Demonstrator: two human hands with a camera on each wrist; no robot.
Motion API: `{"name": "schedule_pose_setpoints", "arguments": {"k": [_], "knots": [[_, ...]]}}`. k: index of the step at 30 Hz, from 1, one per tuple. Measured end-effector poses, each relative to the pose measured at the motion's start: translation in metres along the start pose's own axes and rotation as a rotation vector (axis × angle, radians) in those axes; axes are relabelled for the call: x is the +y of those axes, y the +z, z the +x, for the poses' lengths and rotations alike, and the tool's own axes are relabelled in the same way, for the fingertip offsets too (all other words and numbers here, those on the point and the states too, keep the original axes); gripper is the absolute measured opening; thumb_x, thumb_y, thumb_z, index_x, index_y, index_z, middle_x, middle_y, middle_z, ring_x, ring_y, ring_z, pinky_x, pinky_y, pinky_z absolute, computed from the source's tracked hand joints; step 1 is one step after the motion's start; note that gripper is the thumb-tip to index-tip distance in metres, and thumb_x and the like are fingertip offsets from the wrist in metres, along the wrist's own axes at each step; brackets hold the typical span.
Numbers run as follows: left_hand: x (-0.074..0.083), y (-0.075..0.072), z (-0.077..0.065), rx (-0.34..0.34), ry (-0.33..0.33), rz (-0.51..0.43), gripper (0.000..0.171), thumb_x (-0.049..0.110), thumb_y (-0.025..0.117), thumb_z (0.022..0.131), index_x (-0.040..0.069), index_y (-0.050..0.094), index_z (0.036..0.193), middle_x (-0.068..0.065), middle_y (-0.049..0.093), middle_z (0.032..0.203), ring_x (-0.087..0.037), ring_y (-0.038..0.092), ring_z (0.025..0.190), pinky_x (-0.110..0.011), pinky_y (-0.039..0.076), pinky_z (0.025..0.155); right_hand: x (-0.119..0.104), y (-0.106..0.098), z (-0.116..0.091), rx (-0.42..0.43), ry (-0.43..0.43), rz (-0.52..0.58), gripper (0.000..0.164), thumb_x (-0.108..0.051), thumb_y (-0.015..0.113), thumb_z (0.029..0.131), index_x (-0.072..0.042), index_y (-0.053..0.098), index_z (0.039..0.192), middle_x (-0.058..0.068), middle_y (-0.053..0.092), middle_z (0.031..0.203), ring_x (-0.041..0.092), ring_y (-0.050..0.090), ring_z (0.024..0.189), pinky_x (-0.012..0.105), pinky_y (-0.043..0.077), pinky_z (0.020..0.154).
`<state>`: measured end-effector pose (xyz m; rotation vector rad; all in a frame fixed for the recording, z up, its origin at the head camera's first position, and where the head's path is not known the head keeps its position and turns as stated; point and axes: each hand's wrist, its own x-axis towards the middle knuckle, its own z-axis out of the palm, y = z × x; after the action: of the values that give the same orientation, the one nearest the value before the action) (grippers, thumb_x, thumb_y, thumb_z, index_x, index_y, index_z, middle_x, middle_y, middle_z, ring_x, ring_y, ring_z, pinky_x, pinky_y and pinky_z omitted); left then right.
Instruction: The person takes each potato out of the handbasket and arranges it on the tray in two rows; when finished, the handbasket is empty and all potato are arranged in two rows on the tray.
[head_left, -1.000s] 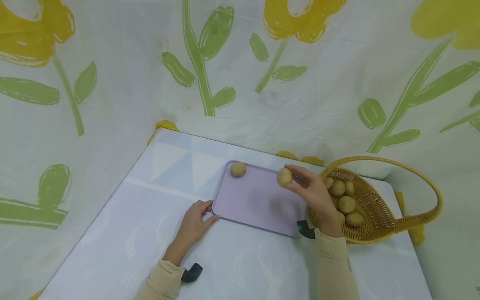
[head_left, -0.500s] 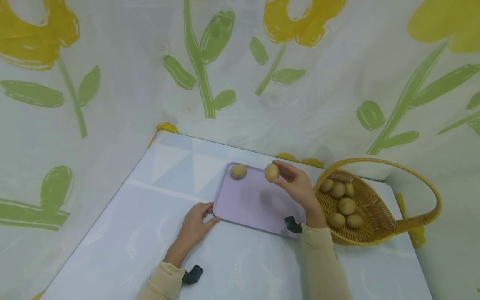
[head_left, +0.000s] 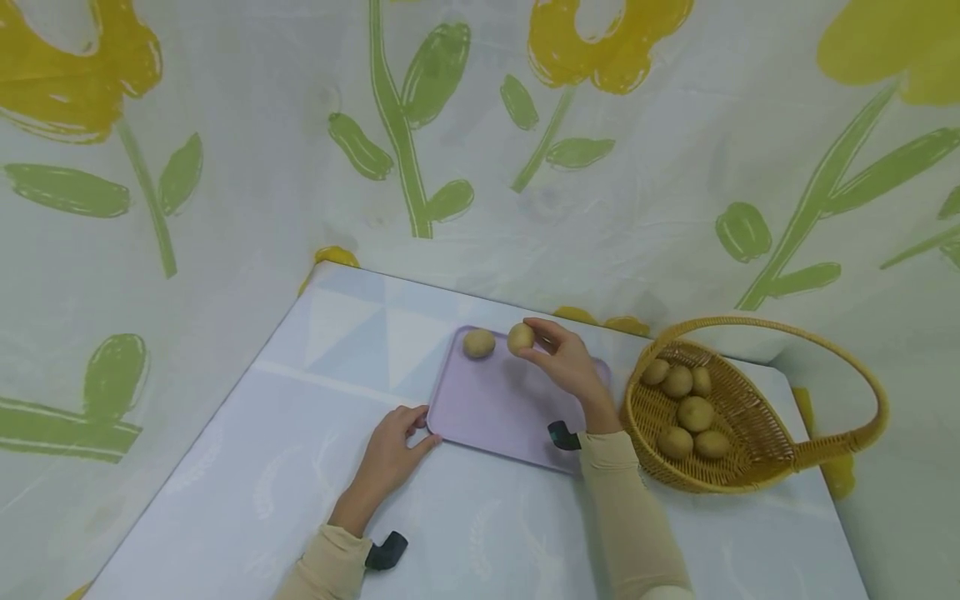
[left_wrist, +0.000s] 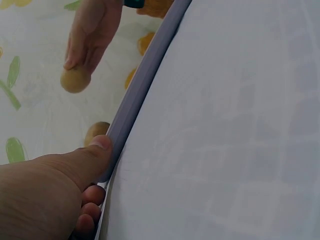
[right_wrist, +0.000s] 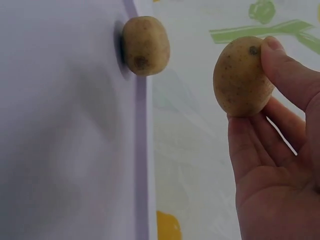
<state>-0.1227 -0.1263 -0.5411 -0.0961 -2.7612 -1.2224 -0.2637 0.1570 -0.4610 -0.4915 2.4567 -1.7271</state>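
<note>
My right hand [head_left: 566, 362] pinches a potato [head_left: 521, 338] between thumb and fingertips, above the purple tray [head_left: 495, 417]. In the right wrist view that held potato [right_wrist: 242, 77] hangs clear of the tray surface, its skin spotted brown. Another potato [head_left: 478, 343] lies in the tray's far left corner, just left of the held one. At the tray's near left corner, my left hand [head_left: 390, 446] grips the rim. The left wrist view shows the thumb [left_wrist: 100, 145] on top of the rim and the other fingers curled beneath.
A yellow wicker basket [head_left: 757, 400] with a tall arched handle stands right of the tray, with several potatoes [head_left: 695, 413] inside. Behind the table [head_left: 300, 467] hangs a flower-printed cloth [head_left: 637, 208]. Black devices [head_left: 386, 552] are strapped at both wrists.
My right hand has carried the potato leftward and slightly away across the tray, from beside the basket toward the potato lying there. My left hand has stayed at the tray's corner.
</note>
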Motion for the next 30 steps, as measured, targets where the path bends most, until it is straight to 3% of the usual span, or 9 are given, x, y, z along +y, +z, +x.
{"name": "schedule_pose_setpoints", "arguments": {"k": [7, 21, 30], "knots": [[0.0, 0.001, -0.002, -0.003, -0.005, 0.002, 0.048, 0.021, 0.084, 0.084, 0.001, 0.068, 0.125, 0.0, 0.063, 0.097, -0.013, 0.054, 0.087, -0.032, 0.049, 0.079, 0.01, 0.009, 0.01, 0.005, 0.011, -0.025, 0.059, -0.009, 0.08, 0.087, 0.002, 0.057, 0.141, 0.02, 0.057, 0.145, 0.035, 0.053, 0.138, 0.037, 0.044, 0.114], [0.001, 0.0, -0.001, 0.004, -0.006, 0.003, 0.048, 0.021, 0.084, 0.084, 0.001, 0.068, 0.125, -0.001, 0.064, 0.097, -0.014, 0.055, 0.087, -0.033, 0.05, 0.08, 0.025, 0.021, 0.022, -0.04, 0.015, -0.195, 0.058, -0.009, 0.081, 0.087, 0.005, 0.057, 0.139, 0.023, 0.058, 0.143, 0.037, 0.056, 0.135, 0.038, 0.046, 0.112], [0.0, 0.0, 0.001, -0.014, -0.027, -0.002, 0.048, 0.022, 0.083, 0.085, 0.003, 0.068, 0.126, 0.0, 0.062, 0.097, -0.012, 0.052, 0.088, -0.032, 0.048, 0.079, 0.028, 0.027, 0.024, -0.027, 0.076, -0.25, 0.058, -0.01, 0.08, 0.088, 0.002, 0.058, 0.139, 0.02, 0.058, 0.144, 0.035, 0.056, 0.136, 0.038, 0.046, 0.112]]}}
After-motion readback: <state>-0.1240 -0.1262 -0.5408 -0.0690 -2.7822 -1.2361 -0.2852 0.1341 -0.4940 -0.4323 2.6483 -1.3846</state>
